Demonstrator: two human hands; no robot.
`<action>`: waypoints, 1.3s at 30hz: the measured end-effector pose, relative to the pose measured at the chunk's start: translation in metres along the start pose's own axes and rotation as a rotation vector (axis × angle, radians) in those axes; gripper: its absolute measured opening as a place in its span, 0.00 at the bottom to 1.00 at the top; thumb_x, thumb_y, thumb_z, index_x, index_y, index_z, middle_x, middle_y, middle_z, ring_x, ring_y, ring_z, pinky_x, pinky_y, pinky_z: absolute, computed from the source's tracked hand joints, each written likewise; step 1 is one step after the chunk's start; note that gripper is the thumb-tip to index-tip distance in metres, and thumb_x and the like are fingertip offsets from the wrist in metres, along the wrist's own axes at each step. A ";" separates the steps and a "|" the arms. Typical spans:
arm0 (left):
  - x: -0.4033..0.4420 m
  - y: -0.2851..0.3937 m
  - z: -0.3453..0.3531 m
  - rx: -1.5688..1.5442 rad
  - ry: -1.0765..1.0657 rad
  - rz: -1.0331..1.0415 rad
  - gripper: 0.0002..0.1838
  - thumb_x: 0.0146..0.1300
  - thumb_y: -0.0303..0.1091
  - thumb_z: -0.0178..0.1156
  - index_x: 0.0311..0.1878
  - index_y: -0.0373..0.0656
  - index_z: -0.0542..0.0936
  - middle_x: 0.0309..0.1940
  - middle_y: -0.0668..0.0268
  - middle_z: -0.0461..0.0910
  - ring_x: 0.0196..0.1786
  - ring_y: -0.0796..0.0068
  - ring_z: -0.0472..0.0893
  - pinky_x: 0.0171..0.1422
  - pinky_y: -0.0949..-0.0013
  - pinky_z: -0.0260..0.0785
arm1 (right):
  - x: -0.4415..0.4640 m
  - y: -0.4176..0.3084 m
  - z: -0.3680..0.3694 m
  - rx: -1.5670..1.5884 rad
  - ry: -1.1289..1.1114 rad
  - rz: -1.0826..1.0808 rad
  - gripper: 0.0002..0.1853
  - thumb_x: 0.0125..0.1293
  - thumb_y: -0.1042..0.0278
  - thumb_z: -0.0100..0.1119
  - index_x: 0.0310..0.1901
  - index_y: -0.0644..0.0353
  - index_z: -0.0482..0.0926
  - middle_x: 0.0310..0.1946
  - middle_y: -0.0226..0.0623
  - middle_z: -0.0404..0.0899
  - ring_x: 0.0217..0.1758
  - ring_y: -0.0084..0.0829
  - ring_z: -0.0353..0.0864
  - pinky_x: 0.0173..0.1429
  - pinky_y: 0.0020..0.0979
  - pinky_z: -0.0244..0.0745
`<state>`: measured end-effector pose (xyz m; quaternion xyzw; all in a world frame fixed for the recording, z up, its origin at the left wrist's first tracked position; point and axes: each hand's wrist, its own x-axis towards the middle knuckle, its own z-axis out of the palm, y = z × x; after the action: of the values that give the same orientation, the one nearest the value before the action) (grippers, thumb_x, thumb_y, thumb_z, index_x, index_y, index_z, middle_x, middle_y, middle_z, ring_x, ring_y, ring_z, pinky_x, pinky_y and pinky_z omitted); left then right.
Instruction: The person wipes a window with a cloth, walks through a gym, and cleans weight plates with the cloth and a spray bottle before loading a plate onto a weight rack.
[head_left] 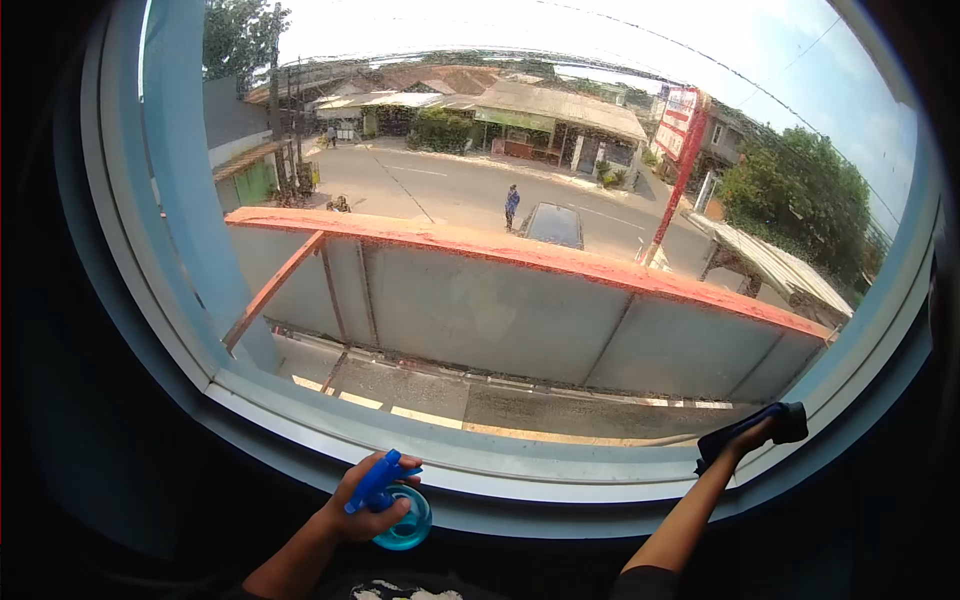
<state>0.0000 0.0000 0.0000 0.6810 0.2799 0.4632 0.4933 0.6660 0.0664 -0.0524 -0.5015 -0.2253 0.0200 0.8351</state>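
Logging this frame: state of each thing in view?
Window glass: specked; water or dirt unclear
Left grip: closed around spray bottle
Spray bottle: trigger head on; fill unclear
Right grip: holding dark item
Dark item: by glass's lower-right corner; contact unclear
Car: on road; parked or moving unclear

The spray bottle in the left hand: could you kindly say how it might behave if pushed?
Lying down, the spray bottle might roll on its round body, though the jutting blue trigger head could stop it. Its see-through body looks like plastic, so it would probably flex rather than shatter.
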 end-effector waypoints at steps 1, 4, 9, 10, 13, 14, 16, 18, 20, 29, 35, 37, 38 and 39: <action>0.001 -0.001 0.004 -0.003 0.031 0.004 0.28 0.59 0.23 0.64 0.63 0.37 0.68 0.58 0.53 0.74 0.59 0.61 0.79 0.62 0.60 0.75 | -0.018 0.000 0.016 -0.212 -0.002 -0.316 0.32 0.75 0.44 0.37 0.59 0.69 0.70 0.57 0.50 0.73 0.56 0.43 0.76 0.62 0.42 0.69; -0.027 -0.025 0.042 -0.168 0.159 -0.003 0.27 0.59 0.22 0.64 0.62 0.36 0.69 0.56 0.54 0.75 0.58 0.62 0.79 0.62 0.61 0.74 | -0.082 -0.084 0.078 -0.747 0.052 -1.045 0.26 0.75 0.53 0.39 0.62 0.67 0.71 0.63 0.53 0.70 0.67 0.50 0.67 0.71 0.47 0.55; -0.070 -0.003 -0.081 -0.005 0.230 0.033 0.27 0.58 0.20 0.62 0.62 0.36 0.68 0.58 0.52 0.73 0.56 0.63 0.80 0.62 0.60 0.75 | -0.369 -0.109 0.244 -0.403 -0.387 -0.980 0.24 0.70 0.49 0.47 0.50 0.64 0.75 0.50 0.50 0.74 0.54 0.51 0.72 0.62 0.49 0.62; -0.084 -0.004 -0.092 -0.034 0.263 0.041 0.27 0.57 0.20 0.62 0.61 0.36 0.68 0.57 0.51 0.73 0.57 0.62 0.80 0.61 0.61 0.74 | -0.414 -0.120 0.270 -0.375 -0.443 -1.007 0.23 0.68 0.47 0.49 0.46 0.63 0.77 0.46 0.49 0.76 0.49 0.51 0.75 0.59 0.49 0.67; -0.135 0.011 -0.156 0.005 0.379 -0.028 0.27 0.57 0.20 0.62 0.61 0.37 0.68 0.58 0.52 0.73 0.57 0.61 0.79 0.60 0.61 0.74 | -0.536 -0.166 0.340 -0.512 -0.440 -1.220 0.30 0.65 0.47 0.57 0.56 0.68 0.72 0.53 0.56 0.73 0.57 0.57 0.73 0.64 0.51 0.69; -0.150 0.016 -0.175 0.042 0.421 -0.039 0.27 0.56 0.21 0.61 0.61 0.37 0.68 0.58 0.52 0.73 0.56 0.61 0.80 0.58 0.61 0.74 | -0.570 -0.184 0.361 -0.531 -0.423 -1.305 0.33 0.65 0.49 0.60 0.61 0.69 0.70 0.56 0.59 0.72 0.61 0.58 0.72 0.66 0.51 0.68; -0.186 0.015 -0.208 0.066 0.539 -0.066 0.29 0.55 0.22 0.60 0.62 0.37 0.67 0.58 0.52 0.73 0.55 0.62 0.80 0.58 0.61 0.74 | -0.644 -0.165 0.416 -0.138 -0.723 -0.821 0.28 0.63 0.55 0.64 0.59 0.65 0.73 0.52 0.54 0.75 0.57 0.53 0.76 0.60 0.50 0.72; -0.219 0.015 -0.234 0.085 0.639 -0.083 0.30 0.54 0.22 0.59 0.63 0.38 0.67 0.59 0.53 0.72 0.55 0.63 0.80 0.59 0.60 0.74 | -0.701 -0.156 0.454 0.182 -0.997 -0.200 0.25 0.63 0.59 0.65 0.58 0.64 0.74 0.49 0.52 0.78 0.53 0.51 0.79 0.56 0.50 0.74; -0.248 0.021 -0.252 0.094 0.771 -0.109 0.32 0.54 0.22 0.58 0.64 0.38 0.65 0.60 0.53 0.71 0.56 0.63 0.79 0.60 0.59 0.72 | -0.733 -0.225 0.471 0.079 -0.919 -0.693 0.20 0.62 0.65 0.65 0.54 0.62 0.76 0.40 0.48 0.80 0.43 0.50 0.81 0.47 0.47 0.76; -0.332 0.022 -0.294 -0.097 1.014 -0.214 0.36 0.53 0.24 0.56 0.68 0.41 0.59 0.64 0.56 0.67 0.59 0.67 0.76 0.66 0.61 0.64 | -0.871 -0.231 0.533 0.285 -1.308 -0.307 0.10 0.68 0.62 0.52 0.46 0.56 0.76 0.42 0.49 0.78 0.49 0.52 0.77 0.51 0.43 0.72; -0.316 0.007 -0.294 -0.087 0.916 -0.260 0.35 0.55 0.22 0.53 0.69 0.40 0.59 0.64 0.57 0.68 0.56 0.69 0.78 0.64 0.66 0.67 | -0.841 -0.170 0.482 0.112 -1.458 -0.281 0.16 0.68 0.60 0.52 0.53 0.55 0.77 0.47 0.50 0.79 0.52 0.49 0.78 0.55 0.40 0.72; -0.295 0.003 -0.292 -0.085 0.820 -0.338 0.36 0.53 0.22 0.57 0.68 0.40 0.60 0.62 0.58 0.69 0.57 0.68 0.77 0.65 0.63 0.66 | -0.816 -0.146 0.449 -0.035 -1.244 -0.484 0.18 0.66 0.55 0.55 0.53 0.54 0.78 0.46 0.48 0.80 0.48 0.49 0.80 0.54 0.41 0.74; -0.281 0.002 -0.288 -0.060 0.776 -0.332 0.34 0.53 0.21 0.57 0.66 0.39 0.63 0.62 0.57 0.71 0.57 0.68 0.78 0.63 0.62 0.68 | -0.797 -0.136 0.433 -0.094 -1.247 -0.490 0.19 0.63 0.55 0.58 0.52 0.54 0.78 0.45 0.46 0.81 0.47 0.49 0.80 0.53 0.42 0.74; -0.268 -0.003 -0.286 -0.030 0.711 -0.320 0.33 0.53 0.20 0.58 0.65 0.38 0.65 0.61 0.57 0.72 0.56 0.67 0.79 0.62 0.62 0.70 | -0.775 -0.124 0.416 -0.150 -1.250 -0.498 0.20 0.61 0.54 0.61 0.52 0.54 0.78 0.45 0.45 0.81 0.46 0.49 0.81 0.53 0.42 0.75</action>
<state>-0.3703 -0.1060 -0.0740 0.4185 0.5292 0.5918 0.4412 -0.2186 0.1480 -0.0590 -0.3853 -0.7755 0.0977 0.4905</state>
